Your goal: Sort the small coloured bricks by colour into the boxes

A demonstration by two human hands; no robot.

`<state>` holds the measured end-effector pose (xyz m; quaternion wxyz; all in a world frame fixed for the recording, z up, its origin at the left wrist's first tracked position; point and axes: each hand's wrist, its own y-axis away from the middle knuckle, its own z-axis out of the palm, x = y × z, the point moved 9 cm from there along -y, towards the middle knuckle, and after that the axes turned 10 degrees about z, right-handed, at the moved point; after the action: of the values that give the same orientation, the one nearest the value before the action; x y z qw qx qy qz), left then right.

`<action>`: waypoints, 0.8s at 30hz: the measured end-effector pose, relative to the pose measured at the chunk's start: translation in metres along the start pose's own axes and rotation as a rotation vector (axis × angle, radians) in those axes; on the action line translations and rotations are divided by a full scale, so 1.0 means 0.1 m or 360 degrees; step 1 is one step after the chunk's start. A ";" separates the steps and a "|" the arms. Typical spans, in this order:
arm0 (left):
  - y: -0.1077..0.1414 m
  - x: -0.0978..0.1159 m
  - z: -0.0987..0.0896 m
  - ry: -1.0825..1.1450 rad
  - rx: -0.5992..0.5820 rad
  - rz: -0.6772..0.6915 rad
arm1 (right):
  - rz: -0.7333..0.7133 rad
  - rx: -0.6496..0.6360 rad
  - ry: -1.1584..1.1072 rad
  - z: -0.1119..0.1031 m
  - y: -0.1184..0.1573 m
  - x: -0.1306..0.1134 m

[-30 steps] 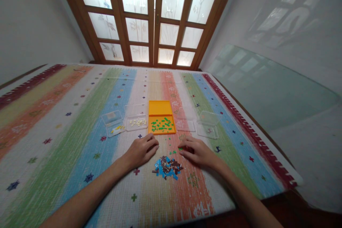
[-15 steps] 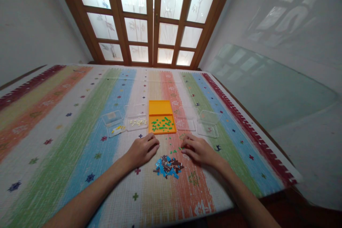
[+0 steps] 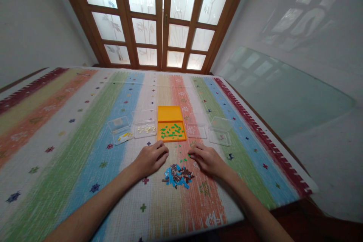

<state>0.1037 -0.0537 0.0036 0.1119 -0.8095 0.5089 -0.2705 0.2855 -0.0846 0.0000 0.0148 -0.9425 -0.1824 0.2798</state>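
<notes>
My right hand [image 3: 208, 160] is closed in a pinch at the thumb and fingertips on a small green brick [image 3: 189, 155]. A few loose green bricks [image 3: 185, 160] lie on the cloth just left of these fingertips. My left hand [image 3: 153, 158] rests on the cloth with its fingers curled in; whatever is inside them is hidden. Ahead of it stands an open orange box [image 3: 171, 140], whose lower half holds many small green bricks [image 3: 172, 135]. Nearer to me, between my forearms, sits a pile of blue and brown bricks [image 3: 178, 176].
Left of the orange box are open clear boxes, one with whitish pieces [image 3: 146, 129], one with yellow pieces [image 3: 124, 136]. To its right stand two more clear boxes, the nearer one [image 3: 197, 131] beside the farther one [image 3: 219, 137]. A striped cloth [image 3: 119, 196] covers the table.
My right hand has shifted slightly left, and its fingertips have closed on a green brick. The left hand has stayed in place.
</notes>
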 end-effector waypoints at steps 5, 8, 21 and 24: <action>-0.01 0.01 -0.01 0.0011 0.0001 -0.0005 | 0.0007 -0.0030 -0.0016 -0.03 0.01 0.00; 0.00 0.01 -0.01 0.0005 0.0003 0.0000 | 0.0024 -0.0054 -0.0006 -0.04 0.01 0.02; 0.00 -0.01 0.00 -0.0038 -0.0008 -0.0005 | 0.0046 -0.0112 0.0110 -0.04 -0.07 0.11; 0.00 -0.01 -0.01 -0.0041 -0.0004 -0.0006 | 0.0029 -0.0123 0.0155 -0.01 -0.09 0.09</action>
<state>0.1033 -0.0530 0.0041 0.1169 -0.8141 0.5062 -0.2595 0.2894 -0.0729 -0.0026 -0.0152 -0.9564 -0.1836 0.2266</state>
